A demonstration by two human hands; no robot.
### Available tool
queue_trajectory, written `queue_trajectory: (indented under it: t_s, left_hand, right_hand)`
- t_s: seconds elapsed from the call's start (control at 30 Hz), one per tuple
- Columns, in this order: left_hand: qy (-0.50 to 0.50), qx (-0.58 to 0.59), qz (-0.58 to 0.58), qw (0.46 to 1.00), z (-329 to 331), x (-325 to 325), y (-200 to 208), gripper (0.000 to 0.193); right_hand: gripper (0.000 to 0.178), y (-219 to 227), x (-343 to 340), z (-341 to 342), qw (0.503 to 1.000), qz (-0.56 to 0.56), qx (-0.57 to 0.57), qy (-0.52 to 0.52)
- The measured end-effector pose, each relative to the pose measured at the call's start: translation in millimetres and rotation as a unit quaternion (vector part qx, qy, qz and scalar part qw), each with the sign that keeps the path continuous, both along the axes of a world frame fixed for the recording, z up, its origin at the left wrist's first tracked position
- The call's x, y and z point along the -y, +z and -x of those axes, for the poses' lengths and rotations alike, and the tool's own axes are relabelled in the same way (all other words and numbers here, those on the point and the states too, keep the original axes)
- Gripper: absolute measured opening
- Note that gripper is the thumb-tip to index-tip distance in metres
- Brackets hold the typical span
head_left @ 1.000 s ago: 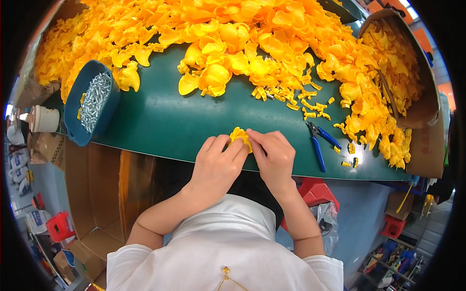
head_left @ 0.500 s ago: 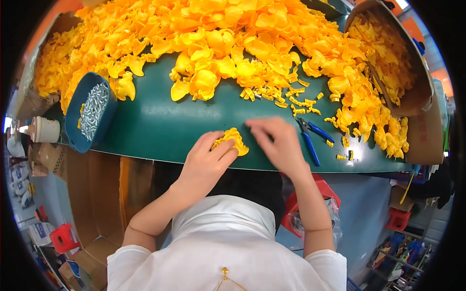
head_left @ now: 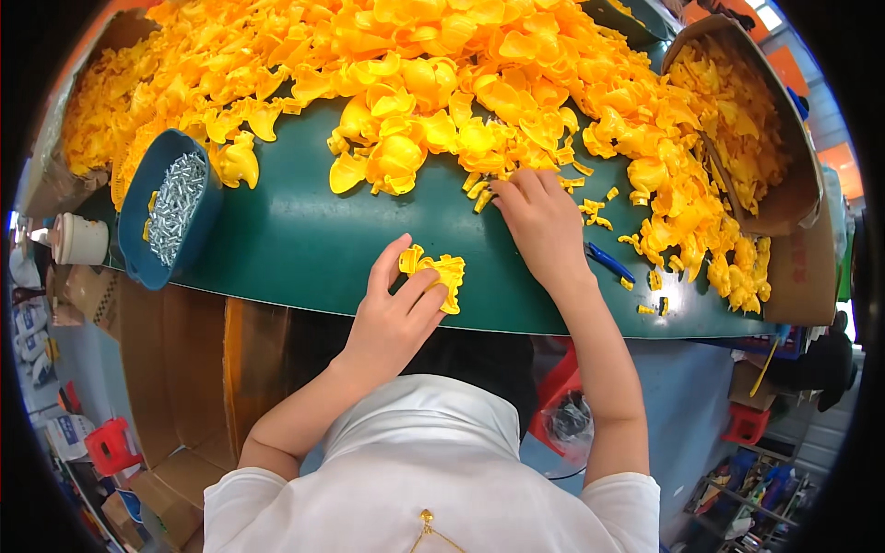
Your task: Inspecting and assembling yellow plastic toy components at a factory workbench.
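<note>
My left hand point(head_left: 392, 309) holds a ruffled yellow plastic part point(head_left: 450, 276) at the table's near edge, fingers and thumb around its left side. My right hand point(head_left: 539, 230) reaches to the front of the yellow heap, its fingers drawn together over small yellow plastic clips point(head_left: 482, 199). Whether a clip is pinched there is hidden by the fingertips. Beside my right wrist lies a pair of blue-handled nippers point(head_left: 611, 264), mostly covered by the forearm. More small yellow clips point(head_left: 597, 214) are scattered to the right of the hand.
A large heap of yellow plastic shells point(head_left: 396, 152) covers the far side of the green table point(head_left: 295, 230). At left stand a blue tub point(head_left: 138, 221) with silver screws point(head_left: 177, 207) and a white pot point(head_left: 85, 240). A tilted cardboard box point(head_left: 797, 166) of yellow parts sits at right.
My right hand has moved forward from near the held part to the small clips, and its forearm now covers much of the nippers. The yellow part has turned slightly in my left hand.
</note>
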State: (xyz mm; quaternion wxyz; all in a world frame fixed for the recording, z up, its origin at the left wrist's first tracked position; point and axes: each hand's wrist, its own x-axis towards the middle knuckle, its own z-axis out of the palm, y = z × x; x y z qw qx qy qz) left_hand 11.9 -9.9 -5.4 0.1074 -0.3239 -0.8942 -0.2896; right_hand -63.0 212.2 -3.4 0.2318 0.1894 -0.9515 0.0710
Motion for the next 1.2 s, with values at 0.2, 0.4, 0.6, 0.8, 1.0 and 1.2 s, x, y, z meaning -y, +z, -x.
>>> queue_trajectory:
  t_s: [0.2, 0.4, 0.6, 0.8, 1.0, 1.2]
  left_hand:
    - [-0.013, -0.031, -0.006, 0.999, 3, 0, -4, 0.025]
    - [-0.015, -0.043, -0.022, 0.999, 6, 3, -13, 0.025]
    - [-0.026, -0.028, -0.051, 0.998, 5, 1, -16, 0.039]
    - [-0.044, -0.034, -0.05, 0.997, 9, 1, -14, 0.038]
    - [-0.042, -0.032, -0.048, 0.997, 10, 0, -11, 0.038]
    - [-0.041, -0.046, -0.045, 0.997, 10, -1, -12, 0.039]
  right_hand:
    - [0.016, -3, 0, 8, 0.999, 0.004, -0.007, 0.039]
    - [0.016, -3, 4, -3, 0.994, 0.078, 0.023, 0.072]
    - [0.017, -2, 6, 1, 0.99, 0.118, 0.036, 0.073]
    - [0.009, 27, 11, -40, 0.916, 0.303, 0.262, 0.036]
    - [0.009, 22, 16, -63, 0.874, 0.347, 0.338, 0.032]
    - [0.011, 27, 22, -58, 0.86, 0.366, 0.355, -0.008]
